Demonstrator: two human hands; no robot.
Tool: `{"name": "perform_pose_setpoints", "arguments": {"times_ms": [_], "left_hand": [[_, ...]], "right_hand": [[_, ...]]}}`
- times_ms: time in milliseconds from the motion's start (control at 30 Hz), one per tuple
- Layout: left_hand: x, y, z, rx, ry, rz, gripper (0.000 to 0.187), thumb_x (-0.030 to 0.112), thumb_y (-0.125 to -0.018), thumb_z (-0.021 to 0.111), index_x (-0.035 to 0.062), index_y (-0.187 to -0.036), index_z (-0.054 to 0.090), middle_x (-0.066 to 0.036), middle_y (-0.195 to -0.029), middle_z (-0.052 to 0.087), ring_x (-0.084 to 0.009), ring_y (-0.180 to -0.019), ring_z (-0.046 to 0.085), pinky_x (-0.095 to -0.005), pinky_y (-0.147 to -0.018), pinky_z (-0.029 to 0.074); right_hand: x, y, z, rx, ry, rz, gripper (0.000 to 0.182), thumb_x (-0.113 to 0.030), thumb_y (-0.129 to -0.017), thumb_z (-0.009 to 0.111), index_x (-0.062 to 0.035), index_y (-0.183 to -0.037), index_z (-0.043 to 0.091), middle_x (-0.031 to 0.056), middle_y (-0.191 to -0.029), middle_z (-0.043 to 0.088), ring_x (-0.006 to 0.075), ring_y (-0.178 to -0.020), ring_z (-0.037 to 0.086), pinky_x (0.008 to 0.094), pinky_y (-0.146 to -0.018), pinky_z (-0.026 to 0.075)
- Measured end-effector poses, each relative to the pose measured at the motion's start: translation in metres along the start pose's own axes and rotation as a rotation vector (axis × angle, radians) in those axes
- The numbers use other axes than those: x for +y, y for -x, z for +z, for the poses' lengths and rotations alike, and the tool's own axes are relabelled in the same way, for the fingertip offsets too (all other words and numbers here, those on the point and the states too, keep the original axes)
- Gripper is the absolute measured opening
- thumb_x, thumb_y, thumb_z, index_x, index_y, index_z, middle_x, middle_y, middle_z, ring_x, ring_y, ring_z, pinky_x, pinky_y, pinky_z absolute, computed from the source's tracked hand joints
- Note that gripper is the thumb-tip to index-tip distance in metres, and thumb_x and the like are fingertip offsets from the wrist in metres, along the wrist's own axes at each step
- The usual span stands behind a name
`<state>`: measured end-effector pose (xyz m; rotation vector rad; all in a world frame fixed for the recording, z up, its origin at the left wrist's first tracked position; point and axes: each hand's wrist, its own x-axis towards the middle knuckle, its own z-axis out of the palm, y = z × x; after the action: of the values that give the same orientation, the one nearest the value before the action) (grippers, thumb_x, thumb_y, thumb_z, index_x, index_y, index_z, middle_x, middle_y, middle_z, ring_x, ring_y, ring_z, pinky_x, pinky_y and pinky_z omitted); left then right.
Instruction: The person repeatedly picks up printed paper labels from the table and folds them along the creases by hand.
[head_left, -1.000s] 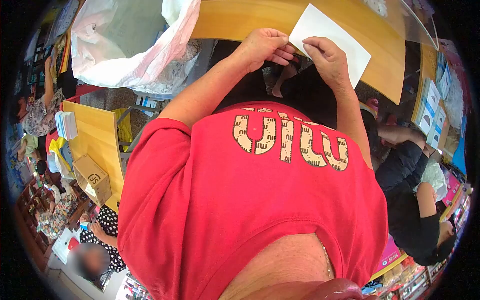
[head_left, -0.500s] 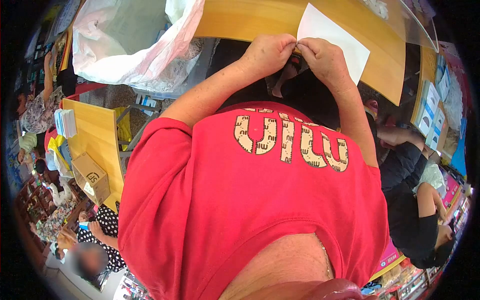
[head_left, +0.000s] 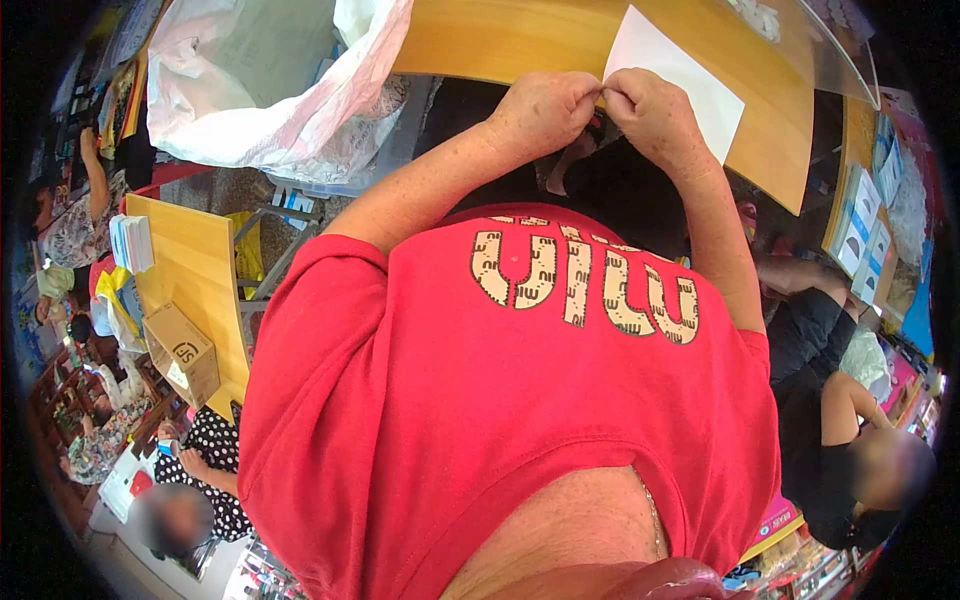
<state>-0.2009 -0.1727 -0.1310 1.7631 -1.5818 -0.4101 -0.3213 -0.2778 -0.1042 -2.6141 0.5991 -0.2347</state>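
Note:
A white sheet of paper [head_left: 685, 72] lies on the yellow wooden table [head_left: 500, 40] and sticks out over the near edge. My left hand [head_left: 540, 105] and my right hand [head_left: 655, 115] meet at the sheet's near left corner. The fingertips of both hands pinch that corner, knuckles almost touching. What lies between the fingertips besides the paper is hidden. My red shirt fills the lower part of the view.
A big white plastic bag [head_left: 260, 90] slumps over the table's left end. A clear plastic sheet [head_left: 800, 35] lies far right. A second table [head_left: 200, 290] at left bears a cardboard box [head_left: 185, 355] and stacked cards [head_left: 133, 248]. A person in black [head_left: 830, 430] sits right; others sit left.
My two hands have closed together on the sheet's near corner; a second ago their fingertips were apart. The sheet has shifted slightly to the right.

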Motion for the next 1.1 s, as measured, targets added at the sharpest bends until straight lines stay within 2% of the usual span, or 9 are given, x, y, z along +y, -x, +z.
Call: {"name": "perform_pose_setpoints", "arguments": {"times_ms": [167,233,300,533,767,833,867,967,1100], "left_hand": [[0.009,-0.001,-0.007,0.02,0.219,-0.147,0.016,0.015,-0.079,0.05,0.0042,-0.087,0.059,-0.009,-0.07,0.061,-0.0193,-0.064,0.059,-0.0279,-0.058,0.047],[0.003,-0.003,-0.005,-0.027,0.517,-0.324,0.018,0.014,-0.082,0.049,0.001,-0.09,0.058,-0.006,-0.074,0.061,-0.0114,-0.066,0.059,-0.0221,-0.061,0.048],[0.001,-0.004,-0.006,-0.032,0.653,-0.4,0.019,0.015,-0.083,0.048,-0.0003,-0.09,0.057,-0.006,-0.076,0.061,-0.0111,-0.067,0.059,-0.0218,-0.062,0.048],[-0.004,-0.006,-0.007,-0.021,0.892,-0.515,0.02,0.015,-0.084,0.047,-0.0013,-0.091,0.056,-0.008,-0.079,0.06,-0.0117,-0.07,0.059,-0.0228,-0.064,0.049],[0.0,-0.006,-0.005,-0.056,0.819,-0.449,0.02,0.014,-0.084,0.047,-0.0011,-0.094,0.055,-0.009,-0.082,0.059,-0.0139,-0.07,0.059,-0.0248,-0.065,0.05],[0.001,-0.007,-0.005,-0.095,1.245,-0.663,0.021,0.015,-0.084,0.048,-0.0007,-0.096,0.054,-0.009,-0.084,0.059,-0.015,-0.07,0.059,-0.0261,-0.066,0.05],[0.0,-0.008,-0.005,-0.092,1.246,-0.663,0.021,0.015,-0.084,0.048,-0.0007,-0.096,0.054,-0.009,-0.084,0.059,-0.015,-0.07,0.059,-0.0261,-0.066,0.05],[-0.004,-0.012,-0.005,-0.165,1.326,-0.609,0.023,0.017,-0.084,0.049,-0.0016,-0.098,0.052,-0.01,-0.086,0.058,-0.0165,-0.071,0.059,-0.0278,-0.065,0.051],[-0.01,-0.015,-0.007,-0.137,1.247,-0.653,0.023,0.015,-0.082,0.05,-0.0036,-0.096,0.052,-0.011,-0.085,0.058,-0.0178,-0.07,0.059,-0.028,-0.06,0.052]], "right_hand": [[0.0,0.001,-0.003,0.125,-0.153,0.027,0.015,-0.015,-0.072,0.047,-0.0023,-0.073,0.055,0.013,-0.07,0.056,0.0261,-0.068,0.055,0.0337,-0.063,0.044],[0.001,0.001,-0.004,0.153,-0.219,0.063,0.014,-0.014,-0.071,0.048,-0.002,-0.073,0.055,0.0128,-0.07,0.056,0.0241,-0.067,0.056,0.0321,-0.062,0.044],[0.005,0.001,-0.006,0.144,-0.372,0.248,0.015,-0.014,-0.072,0.05,-0.0022,-0.077,0.057,0.01,-0.068,0.057,0.0184,-0.065,0.056,0.0285,-0.062,0.045],[0.011,0.001,-0.001,0.168,-0.722,0.354,0.02,-0.017,-0.074,0.052,-0.003,-0.086,0.059,0.0047,-0.07,0.057,0.0128,-0.066,0.054,0.025,-0.065,0.044],[0.0,0.003,0.009,0.318,-0.241,0.025,0.015,-0.014,-0.075,0.052,-0.002,-0.083,0.058,0.0119,-0.079,0.057,0.0258,-0.073,0.056,0.0313,-0.066,0.044],[0.0,0.005,0.009,0.319,-0.259,0.039,0.015,-0.012,-0.075,0.051,-0.0018,-0.084,0.057,0.0128,-0.079,0.056,0.0274,-0.074,0.055,0.0319,-0.067,0.044],[-0.001,0.006,0.009,0.317,-0.258,0.037,0.015,-0.012,-0.075,0.051,-0.0018,-0.084,0.057,0.0128,-0.079,0.056,0.0274,-0.074,0.055,0.0319,-0.067,0.044],[0.0,0.006,0.011,0.264,-0.314,0.055,0.014,-0.012,-0.076,0.051,-0.0014,-0.083,0.056,0.0122,-0.077,0.057,0.0243,-0.075,0.055,0.0299,-0.068,0.043],[0.026,-0.007,-0.023,0.498,-0.63,0.247,0.011,-0.012,-0.079,0.051,-0.0018,-0.082,0.055,0.0039,-0.075,0.057,0.0114,-0.071,0.053,0.0234,-0.067,0.042]]}}
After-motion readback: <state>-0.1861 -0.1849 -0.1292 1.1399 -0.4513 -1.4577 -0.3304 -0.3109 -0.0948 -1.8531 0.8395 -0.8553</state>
